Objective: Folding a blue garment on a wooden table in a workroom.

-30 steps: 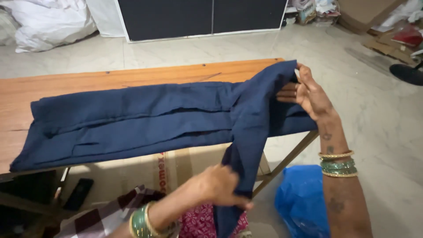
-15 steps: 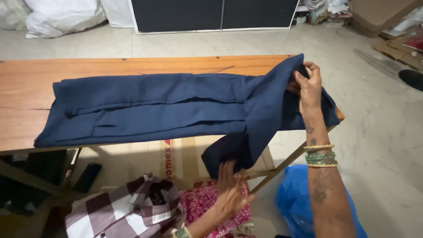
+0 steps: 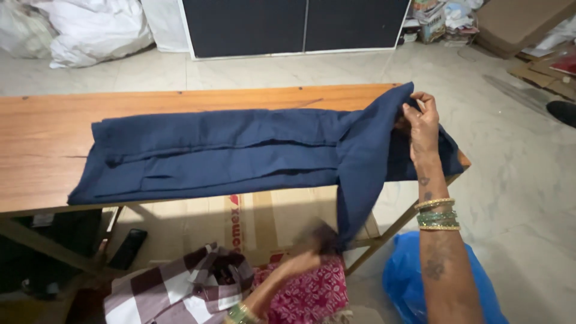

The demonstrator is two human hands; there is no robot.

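Since a moment ago the left hand (image 3: 309, 255) has dropped lower and gone blurry, now pinching the hanging end of the navy cloth (image 3: 240, 153) below the table edge. That cloth is lying stretched along the wooden table (image 3: 42, 144), its right end folding over and draping off the front. Under the table a cardboard box (image 3: 198, 225) is sitting, with a checked fabric (image 3: 174, 288) and a pink printed one (image 3: 309, 294) just beside it. The right hand (image 3: 420, 123), bangles at the wrist, is gripping the cloth's raised upper corner.
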